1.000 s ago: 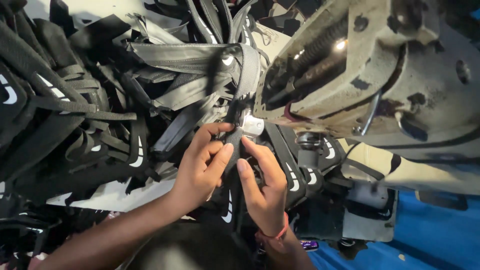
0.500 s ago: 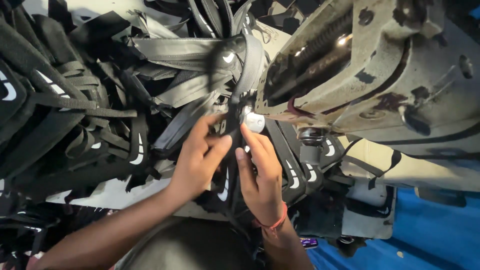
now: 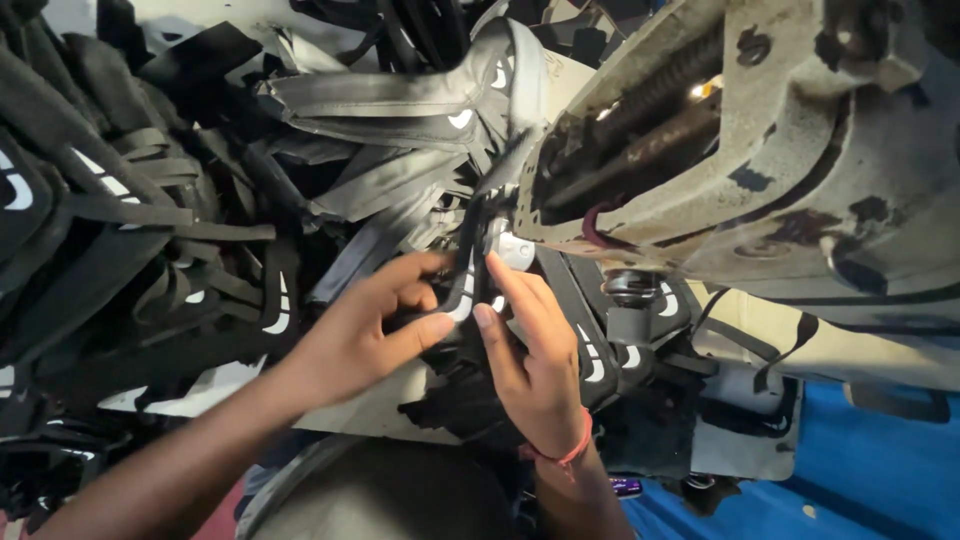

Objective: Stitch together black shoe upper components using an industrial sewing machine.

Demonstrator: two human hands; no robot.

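One black strap (image 3: 466, 285) pinched between two hands, left (image 3: 365, 335) and right (image 3: 530, 360).

No packages, labels, signs or screens visible.

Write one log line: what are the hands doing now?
left hand: pinching black strap piece | right hand: steadying it | beside: worn sewing machine

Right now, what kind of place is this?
Probably a sewing workshop or small factory. A worn industrial sewing machine stands beside heaps of cut black fabric pieces, and the left hand and right hand hold one black piece near its needle area.
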